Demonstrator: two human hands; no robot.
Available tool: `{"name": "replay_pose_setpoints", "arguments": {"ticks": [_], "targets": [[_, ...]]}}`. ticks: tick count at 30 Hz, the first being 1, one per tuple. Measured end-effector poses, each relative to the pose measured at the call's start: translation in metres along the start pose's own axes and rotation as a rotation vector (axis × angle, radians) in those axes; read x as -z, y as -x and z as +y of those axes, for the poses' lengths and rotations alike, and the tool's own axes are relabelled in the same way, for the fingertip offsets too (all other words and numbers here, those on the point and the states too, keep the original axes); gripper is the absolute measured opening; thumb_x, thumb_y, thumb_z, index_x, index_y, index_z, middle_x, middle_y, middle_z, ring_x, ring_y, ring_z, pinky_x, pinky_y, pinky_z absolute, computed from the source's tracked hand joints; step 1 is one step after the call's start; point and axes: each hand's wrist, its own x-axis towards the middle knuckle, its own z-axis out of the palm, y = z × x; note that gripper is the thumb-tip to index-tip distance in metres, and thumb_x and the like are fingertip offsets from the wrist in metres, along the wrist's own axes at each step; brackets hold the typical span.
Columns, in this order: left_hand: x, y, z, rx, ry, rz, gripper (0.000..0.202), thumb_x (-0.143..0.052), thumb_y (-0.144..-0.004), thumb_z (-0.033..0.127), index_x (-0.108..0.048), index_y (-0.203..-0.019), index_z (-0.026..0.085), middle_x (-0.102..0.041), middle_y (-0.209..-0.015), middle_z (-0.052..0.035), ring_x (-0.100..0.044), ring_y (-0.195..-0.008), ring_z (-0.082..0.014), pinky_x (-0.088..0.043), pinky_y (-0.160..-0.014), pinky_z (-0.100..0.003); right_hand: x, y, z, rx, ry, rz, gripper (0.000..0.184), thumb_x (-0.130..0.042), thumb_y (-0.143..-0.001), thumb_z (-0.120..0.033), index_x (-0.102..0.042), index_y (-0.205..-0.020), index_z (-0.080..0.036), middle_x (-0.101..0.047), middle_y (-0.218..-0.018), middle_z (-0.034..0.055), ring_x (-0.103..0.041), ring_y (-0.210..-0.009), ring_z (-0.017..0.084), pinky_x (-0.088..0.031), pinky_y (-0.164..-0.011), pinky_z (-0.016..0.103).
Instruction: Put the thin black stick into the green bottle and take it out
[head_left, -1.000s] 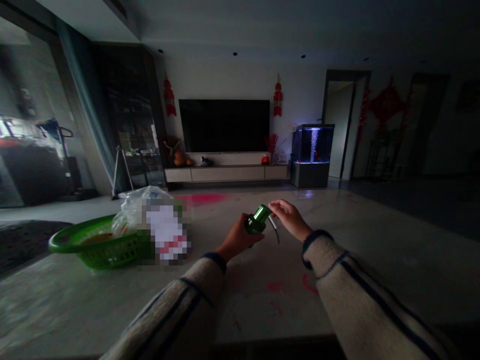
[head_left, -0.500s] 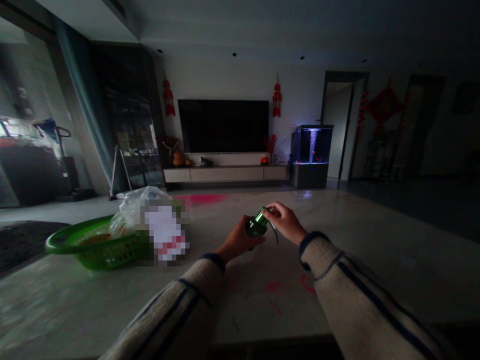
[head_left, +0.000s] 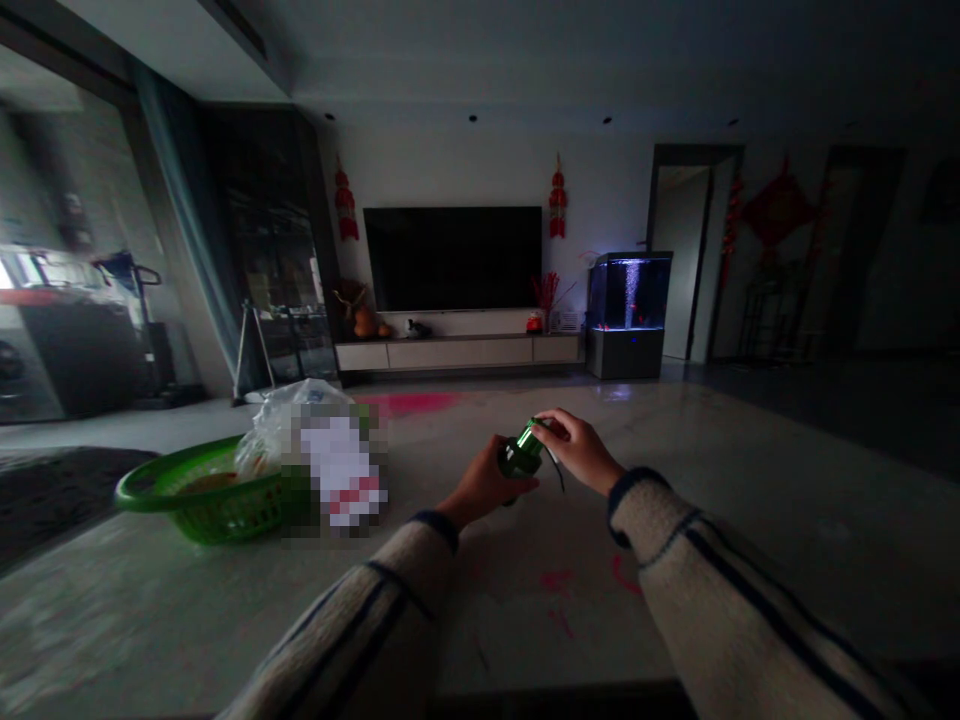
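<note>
1. A dim living room, seen from the head of a person seated or standing at a pale, glossy counter (head_left: 225, 610) that fills the near half of the view.
2. On the far wall hangs a wide, dark television (head_left: 452, 258), above a long, low cabinet (head_left: 457, 351).
3. Right of the cabinet stands a fish tank (head_left: 628, 292), lit blue-white from inside. It is the brightest thing in the room.
4. Two cream sleeves with dark stripes reach in from the near edge, the left sleeve (head_left: 360, 640) at centre and the right sleeve (head_left: 750, 600) further right.
5. On the left part of the counter sits a green basket (head_left: 202, 495) with an open-weave wall.
6. A clear plastic bag (head_left: 289, 410) rises out of the basket's right side. Against it leans a white and red package (head_left: 341, 475) whose label is blurred out.
7. The left hand (head_left: 484, 485) is at the centre of the view, just above the counter. It is closed around the lower body of a small green cylinder (head_left: 520, 455).
8. The right hand (head_left: 577, 448) is just to the right and touches the same cylinder. Its fingers are bent over the cylinder's upper end and grip it there.
9. The small green cylinder is tilted, with its top leaning right and away. A bright strip glints along its side, and what it is cannot be told in the low light.
10. A thin dark cord (head_left: 556, 468) hangs down from the cylinder's upper end, below the right hand.
</note>
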Motion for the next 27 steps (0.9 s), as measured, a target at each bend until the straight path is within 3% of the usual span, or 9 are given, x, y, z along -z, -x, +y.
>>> {"name": "replay_pose_setpoints", "arguments": {"ticks": [6,20,24,27], "targets": [[-0.001,-0.001,-0.002,-0.011,0.006,0.012,0.059,-0.073,-0.049,0.037,-0.046,-0.098,0.016,-0.059,-0.081,-0.0019,-0.056,-0.072,-0.0144,-0.043,-0.061,-0.025,0.001,0.001,-0.001,-0.011,-0.017,-0.005,0.032,-0.052,-0.072,-0.046,-0.060,-0.091,-0.021,-0.058,-0.068,-0.0004,-0.051,-0.061,0.013,-0.040,-0.057,0.024],[0.000,-0.003,-0.009,-0.035,-0.029,0.000,0.060,-0.072,-0.051,0.042,-0.046,-0.098,0.015,-0.059,-0.081,-0.0033,-0.054,-0.070,-0.0147,-0.043,-0.060,-0.026,0.001,0.001,-0.001,0.029,-0.045,-0.071,0.031,-0.046,-0.075,-0.027,-0.057,-0.104,-0.024,-0.059,-0.100,0.0029,-0.054,-0.085,0.014,-0.042,-0.076,0.028],[0.000,-0.003,-0.009,-0.042,-0.022,0.003,0.061,-0.072,-0.051,0.042,-0.046,-0.099,0.016,-0.059,-0.082,-0.0030,-0.055,-0.072,-0.0149,-0.044,-0.062,-0.026,0.001,0.003,-0.004,0.015,-0.057,-0.047,0.038,-0.051,-0.074,-0.032,-0.052,-0.111,-0.024,-0.051,-0.112,0.0050,-0.052,-0.092,0.015,-0.043,-0.080,0.029],[-0.001,-0.004,-0.010,-0.044,-0.028,-0.003,0.061,-0.072,-0.050,0.042,-0.046,-0.099,0.016,-0.060,-0.084,-0.0038,-0.056,-0.074,-0.0158,-0.044,-0.063,-0.027,0.000,0.002,-0.001,-0.027,-0.003,0.008,0.042,-0.054,-0.072,-0.041,-0.051,-0.108,-0.022,-0.051,-0.105,0.0058,-0.053,-0.085,0.015,-0.045,-0.075,0.030]]}}
